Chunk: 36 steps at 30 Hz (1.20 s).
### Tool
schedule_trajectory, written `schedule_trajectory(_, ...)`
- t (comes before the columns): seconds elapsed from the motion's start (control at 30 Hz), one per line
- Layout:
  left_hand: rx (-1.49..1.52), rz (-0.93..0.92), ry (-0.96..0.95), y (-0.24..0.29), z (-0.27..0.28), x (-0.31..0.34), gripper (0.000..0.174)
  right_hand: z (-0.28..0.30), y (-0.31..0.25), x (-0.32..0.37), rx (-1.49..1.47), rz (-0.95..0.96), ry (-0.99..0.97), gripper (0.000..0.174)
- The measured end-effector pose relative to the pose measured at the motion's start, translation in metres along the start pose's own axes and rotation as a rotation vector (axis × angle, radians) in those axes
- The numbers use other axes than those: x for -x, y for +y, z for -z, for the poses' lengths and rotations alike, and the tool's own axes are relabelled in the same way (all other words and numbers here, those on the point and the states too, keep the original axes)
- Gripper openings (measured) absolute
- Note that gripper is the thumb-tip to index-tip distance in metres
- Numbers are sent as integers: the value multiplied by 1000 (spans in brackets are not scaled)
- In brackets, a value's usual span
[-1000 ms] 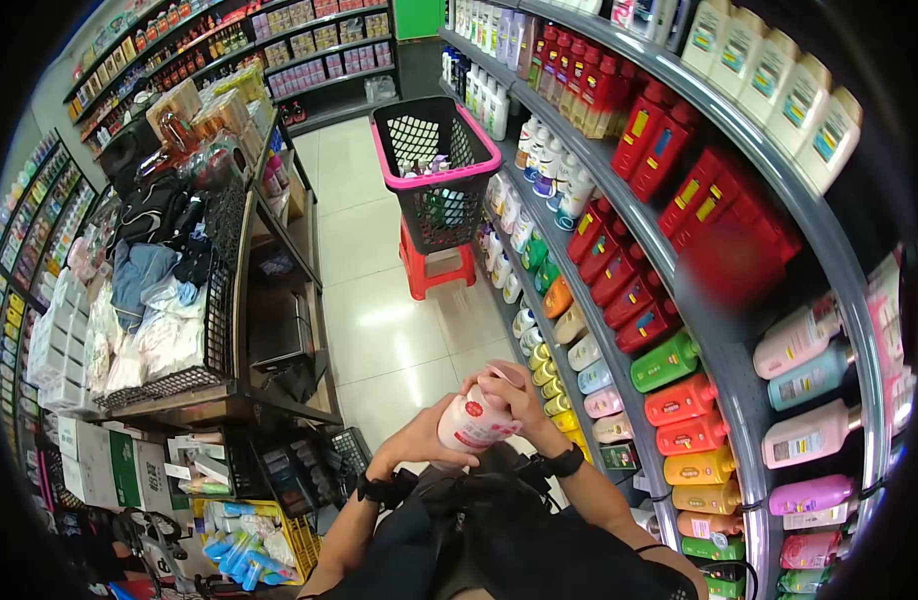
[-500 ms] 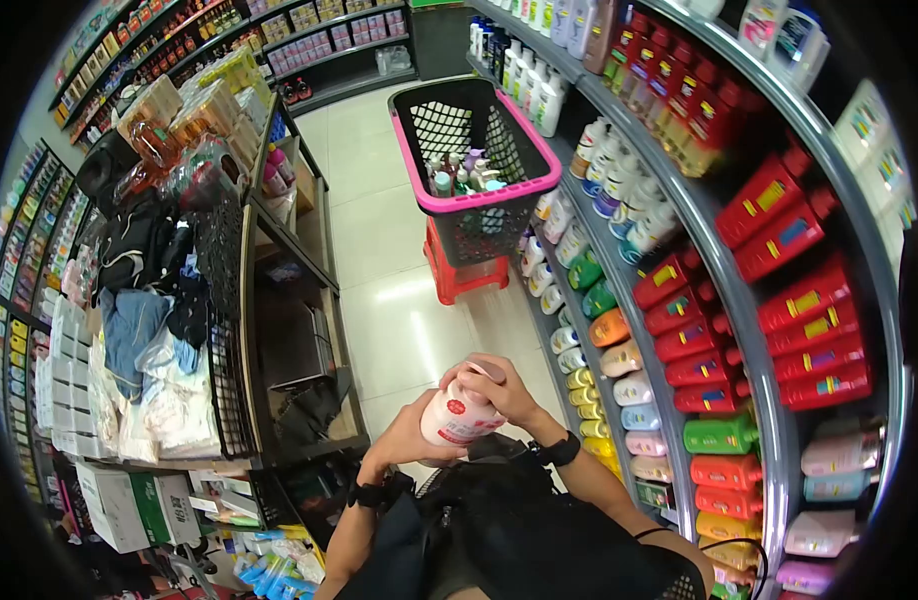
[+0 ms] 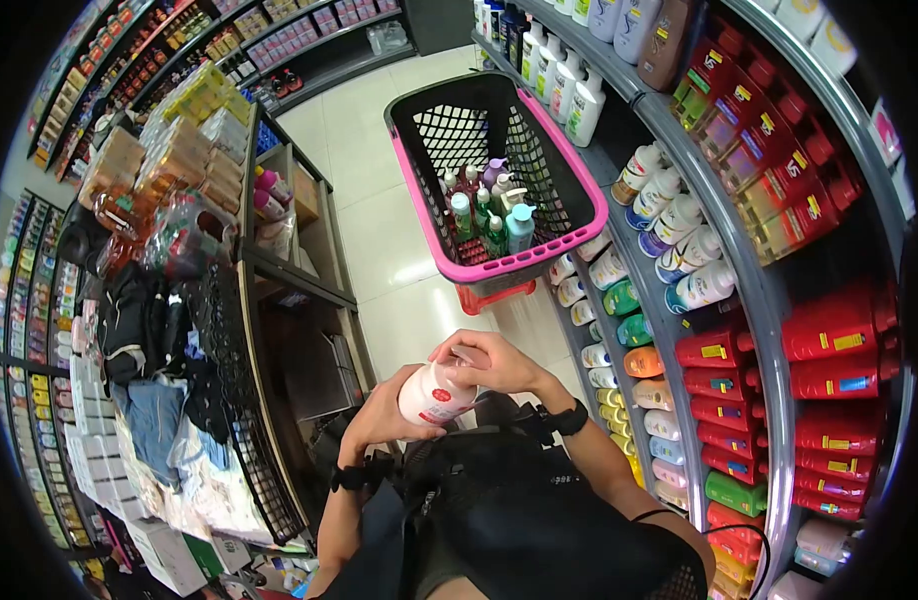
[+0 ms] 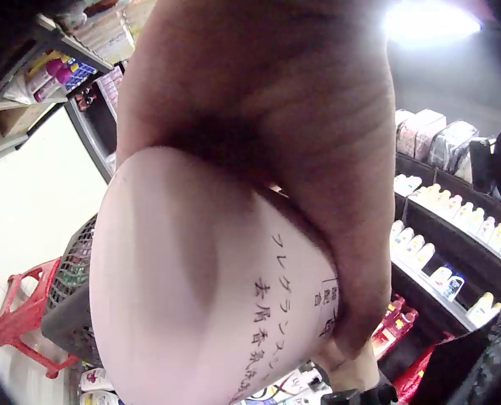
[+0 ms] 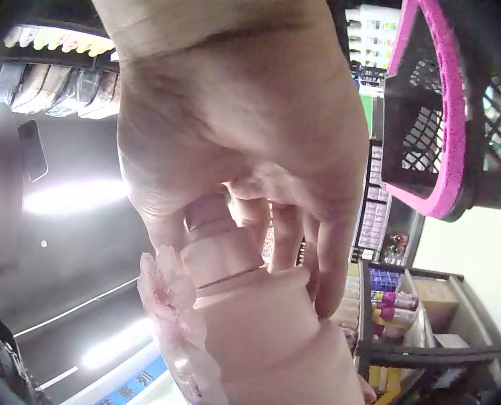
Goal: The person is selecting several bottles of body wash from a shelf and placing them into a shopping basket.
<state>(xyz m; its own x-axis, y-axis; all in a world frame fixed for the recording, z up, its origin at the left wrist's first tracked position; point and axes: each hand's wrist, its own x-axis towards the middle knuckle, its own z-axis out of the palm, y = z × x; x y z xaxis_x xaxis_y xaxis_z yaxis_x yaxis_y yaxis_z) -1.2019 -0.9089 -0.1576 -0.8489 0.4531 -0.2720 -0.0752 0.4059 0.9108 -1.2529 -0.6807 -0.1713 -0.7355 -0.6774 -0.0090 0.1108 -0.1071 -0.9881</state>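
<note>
In front of my chest is a pale pink pump bottle (image 3: 429, 398) with a red round mark on its label. My left hand (image 3: 382, 408) grips the bottle's body from the left, and in the left wrist view the palm and thumb wrap its side above dark printed characters. The fingers of my right hand (image 3: 499, 362) curl round the pump top. Seen from the right wrist, the pump collar (image 5: 223, 257) sits under that palm, and a pink blossom decoration (image 5: 168, 291) stands out on the bottle's side.
Ahead, a black basket with a pink rim (image 3: 431, 225) stands on a red stool (image 3: 491, 297), holding several pump bottles (image 3: 495, 232). Shelves of red bottles (image 3: 829, 430) line the right. A rack on the left bears clothes (image 3: 154, 420) and wrapped packs. Pale floor tiles (image 3: 364, 210) run between.
The basket and stool appear larger and closer, and the bottles inside show more fully. Shelves on the right have shifted in view. Both hands keep their hold on the pink bottle.
</note>
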Motion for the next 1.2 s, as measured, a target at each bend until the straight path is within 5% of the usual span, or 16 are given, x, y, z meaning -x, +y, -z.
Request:
schedule_trajectory(0.47, -134, -179, -334, -13, 179, -196, 84, 70, -17, -154, 124, -139, 414, 38)
schedule_trajectory(0.67, -166, -320, -482, -14, 252, -270, 83, 75, -46, -221, 414, -206, 634, 44)
schedule_trajectory(1.2, -347, -518, -849, 37, 246, -429, 83, 124, -72, -234, 422, -342, 986, 59)
